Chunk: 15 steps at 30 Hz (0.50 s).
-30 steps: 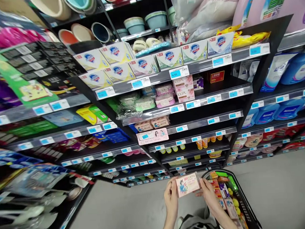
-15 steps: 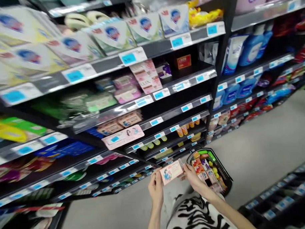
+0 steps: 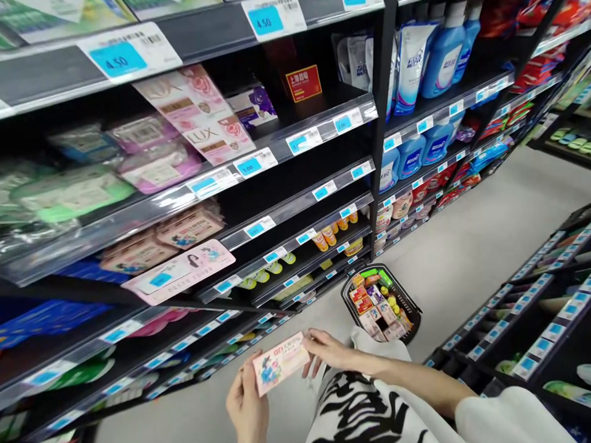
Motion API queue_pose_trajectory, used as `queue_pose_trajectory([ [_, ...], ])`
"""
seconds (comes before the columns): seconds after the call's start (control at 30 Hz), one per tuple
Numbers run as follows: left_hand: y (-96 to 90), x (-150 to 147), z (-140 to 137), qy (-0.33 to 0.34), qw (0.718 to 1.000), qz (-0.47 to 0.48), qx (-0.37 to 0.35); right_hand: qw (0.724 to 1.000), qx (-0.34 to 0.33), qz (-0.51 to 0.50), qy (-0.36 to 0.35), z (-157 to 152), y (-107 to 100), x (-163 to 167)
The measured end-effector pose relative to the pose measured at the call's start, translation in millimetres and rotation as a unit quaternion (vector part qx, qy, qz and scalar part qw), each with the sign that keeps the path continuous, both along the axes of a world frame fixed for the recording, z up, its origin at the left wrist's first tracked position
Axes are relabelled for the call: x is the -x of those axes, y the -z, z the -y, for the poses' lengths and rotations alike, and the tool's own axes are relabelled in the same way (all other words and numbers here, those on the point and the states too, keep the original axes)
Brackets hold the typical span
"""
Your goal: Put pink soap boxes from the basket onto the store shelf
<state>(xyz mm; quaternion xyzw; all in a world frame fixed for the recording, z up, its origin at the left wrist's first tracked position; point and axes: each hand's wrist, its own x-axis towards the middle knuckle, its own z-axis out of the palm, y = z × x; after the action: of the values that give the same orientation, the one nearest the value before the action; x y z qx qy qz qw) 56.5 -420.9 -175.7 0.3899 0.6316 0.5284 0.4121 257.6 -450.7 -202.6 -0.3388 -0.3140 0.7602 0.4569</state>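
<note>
A flat pink box (image 3: 282, 363) with blue floral artwork and red lettering is held out level in front of me. My left hand (image 3: 248, 399) pinches its left end between thumb and fingers. At the other end my right hand (image 3: 326, 351) grips the box's right edge, fingers partly behind it. Beyond my right arm a black shopping basket (image 3: 415, 311) stands on the floor, loaded with small boxes, yellow and green items. Similar pink boxes (image 3: 191, 226) lie on the shelf to the left, behind a pink label strip (image 3: 181, 272).
Shelving runs along the left, with LUX boxes (image 3: 217, 130), a small red box (image 3: 303, 83) and wrapped soaps (image 3: 155, 165). Blue bottles (image 3: 444, 61) stand farther along. A low rack (image 3: 527, 336) borders the aisle on the right. Grey floor (image 3: 474, 225) lies between.
My view has turned right and moved closer to the shelves. Both hands, still on the pink box, appear lower and farther left in view. The basket's contents now show more sharply.
</note>
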Motion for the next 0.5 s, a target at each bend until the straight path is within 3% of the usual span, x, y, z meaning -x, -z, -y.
queue_pose_trajectory([
  [0.13,5.7,4.7,7.1,-0.033,0.994,0.093,0.052,1.0,-0.021,0.0,-0.017,0.3,2.0,-0.5],
  [0.37,10.8,-2.0,2.0,-0.021,0.993,0.106,0.051,1.0,0.009,0.003,0.023,-2.1,2.8,-3.1],
  [0.5,12.6,-13.2,-2.9,-0.003,0.998,0.064,0.025,0.997,0.028,0.024,0.068,-3.2,4.5,-7.9],
])
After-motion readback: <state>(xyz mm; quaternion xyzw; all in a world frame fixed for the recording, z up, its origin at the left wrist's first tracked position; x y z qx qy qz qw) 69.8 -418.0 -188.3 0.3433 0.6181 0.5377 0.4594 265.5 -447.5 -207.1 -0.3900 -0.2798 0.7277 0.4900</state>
